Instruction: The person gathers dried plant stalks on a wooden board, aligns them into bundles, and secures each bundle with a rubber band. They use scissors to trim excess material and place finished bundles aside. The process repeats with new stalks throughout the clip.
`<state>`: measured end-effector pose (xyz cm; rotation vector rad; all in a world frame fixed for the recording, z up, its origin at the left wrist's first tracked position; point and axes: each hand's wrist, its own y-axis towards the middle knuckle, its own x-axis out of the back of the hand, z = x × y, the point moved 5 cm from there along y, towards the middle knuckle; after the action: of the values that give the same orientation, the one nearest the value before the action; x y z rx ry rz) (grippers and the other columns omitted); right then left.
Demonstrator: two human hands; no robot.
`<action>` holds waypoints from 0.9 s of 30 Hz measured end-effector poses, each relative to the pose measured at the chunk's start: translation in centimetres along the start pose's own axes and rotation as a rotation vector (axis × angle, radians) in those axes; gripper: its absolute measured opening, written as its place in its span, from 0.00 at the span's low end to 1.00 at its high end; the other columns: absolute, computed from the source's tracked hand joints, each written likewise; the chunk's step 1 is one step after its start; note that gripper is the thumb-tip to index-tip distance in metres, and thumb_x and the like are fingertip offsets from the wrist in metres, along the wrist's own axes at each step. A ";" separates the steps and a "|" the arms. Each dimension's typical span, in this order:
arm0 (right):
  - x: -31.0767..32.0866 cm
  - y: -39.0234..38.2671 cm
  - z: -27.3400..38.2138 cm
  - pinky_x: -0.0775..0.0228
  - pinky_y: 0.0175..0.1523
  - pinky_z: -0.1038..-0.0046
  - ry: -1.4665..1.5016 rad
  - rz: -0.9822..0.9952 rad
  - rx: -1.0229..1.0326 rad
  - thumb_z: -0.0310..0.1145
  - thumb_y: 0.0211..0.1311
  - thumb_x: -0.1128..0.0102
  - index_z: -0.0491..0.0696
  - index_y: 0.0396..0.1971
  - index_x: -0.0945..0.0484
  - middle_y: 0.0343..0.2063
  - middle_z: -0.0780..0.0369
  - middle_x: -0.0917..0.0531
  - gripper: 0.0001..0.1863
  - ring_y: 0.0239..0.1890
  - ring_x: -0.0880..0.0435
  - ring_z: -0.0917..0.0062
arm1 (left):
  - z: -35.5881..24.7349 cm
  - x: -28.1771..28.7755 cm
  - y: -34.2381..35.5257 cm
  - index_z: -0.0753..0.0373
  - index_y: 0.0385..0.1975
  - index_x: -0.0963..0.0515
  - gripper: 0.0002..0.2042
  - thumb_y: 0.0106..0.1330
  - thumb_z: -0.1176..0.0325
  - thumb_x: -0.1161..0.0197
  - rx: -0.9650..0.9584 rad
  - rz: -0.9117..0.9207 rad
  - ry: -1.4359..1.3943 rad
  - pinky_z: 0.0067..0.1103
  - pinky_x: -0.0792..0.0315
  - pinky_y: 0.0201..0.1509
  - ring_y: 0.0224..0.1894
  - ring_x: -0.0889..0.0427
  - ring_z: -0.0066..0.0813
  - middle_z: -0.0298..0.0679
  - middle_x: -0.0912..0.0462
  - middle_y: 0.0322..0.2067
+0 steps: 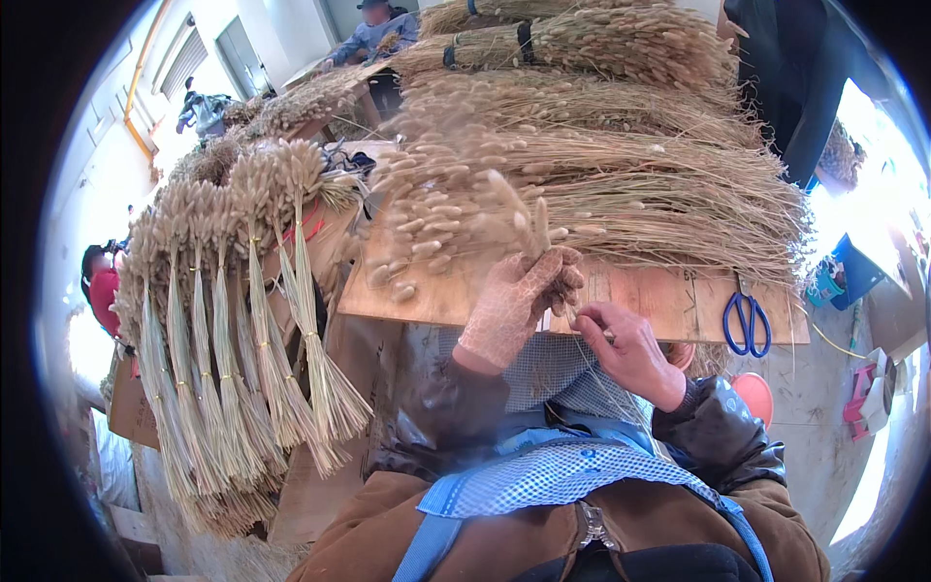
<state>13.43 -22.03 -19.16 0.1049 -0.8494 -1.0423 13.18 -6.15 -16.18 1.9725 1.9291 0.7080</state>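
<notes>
My left hand, in a patterned pinkish glove, is closed round a few stems of dried bunny-tail grass. Their fluffy heads stick up above the fist. Just below and to the right, my bare right hand has thumb and fingers pinched together by the same stems. Thin stem ends trail down from the hands over my blue checked apron. Loose bunny-tail grass lies in thick layers on the wooden board beyond both hands, heads to the left. Loose heads lie near the board's left corner.
Blue-handled scissors lie at the board's right front edge. Tied grass bunches hang over a support on the left. Strapped bundles are stacked at the back. A person sits far off; another in red is at the left.
</notes>
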 end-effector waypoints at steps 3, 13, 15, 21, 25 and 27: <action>-0.4 0.6 0.8 0.31 0.35 0.67 -0.080 0.022 0.010 0.29 0.60 0.44 0.40 0.34 0.24 0.27 0.52 0.21 0.08 0.30 0.22 0.58 | -0.4 0.7 0.2 0.70 0.44 0.27 0.15 0.68 0.64 0.46 0.077 -0.024 -0.028 0.15 0.31 0.30 0.29 0.22 0.23 0.39 0.20 0.30; -0.9 2.1 1.5 0.32 0.35 0.64 -0.206 0.082 0.192 0.30 0.61 0.47 0.41 0.31 0.26 0.26 0.53 0.22 0.07 0.30 0.23 0.56 | -0.1 1.3 -0.2 0.72 0.43 0.27 0.14 0.68 0.65 0.46 0.535 -0.226 -0.615 0.14 0.31 0.28 0.29 0.23 0.22 0.40 0.20 0.29; -1.9 1.9 1.4 0.32 0.32 0.65 -0.030 0.127 0.140 0.28 0.63 0.49 0.41 0.31 0.26 0.24 0.54 0.22 0.06 0.28 0.22 0.59 | -1.4 2.1 -0.2 0.72 0.43 0.27 0.14 0.69 0.65 0.47 0.334 -0.158 -0.205 0.14 0.31 0.28 0.28 0.23 0.22 0.40 0.21 0.28; -2.0 -0.6 1.2 0.31 0.32 0.64 -0.028 0.126 0.065 0.26 0.61 0.50 0.43 0.26 0.26 0.21 0.58 0.23 0.05 0.26 0.22 0.61 | -0.2 2.0 -0.8 0.73 0.45 0.28 0.15 0.69 0.65 0.47 0.507 -0.171 -0.745 0.14 0.30 0.29 0.29 0.23 0.22 0.39 0.21 0.29; -1.3 -1.9 0.4 0.30 0.30 0.69 -0.074 0.134 0.079 0.26 0.63 0.49 0.40 0.24 0.24 0.20 0.56 0.21 0.09 0.25 0.21 0.64 | 0.6 0.9 -0.9 0.74 0.45 0.28 0.16 0.68 0.65 0.46 0.529 -0.104 -0.773 0.14 0.30 0.29 0.30 0.23 0.23 0.39 0.22 0.29; -1.3 -2.3 -0.1 0.30 0.31 0.69 -0.044 0.135 0.040 0.26 0.62 0.49 0.40 0.23 0.24 0.20 0.56 0.21 0.09 0.25 0.20 0.64 | 0.8 0.6 -1.0 0.73 0.45 0.28 0.15 0.68 0.65 0.45 0.522 -0.091 -0.784 0.15 0.30 0.30 0.30 0.23 0.23 0.39 0.21 0.29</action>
<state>11.62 -22.27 -21.02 0.0580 -0.9047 -0.9045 12.78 -5.36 -17.32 1.9622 1.7496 -0.5931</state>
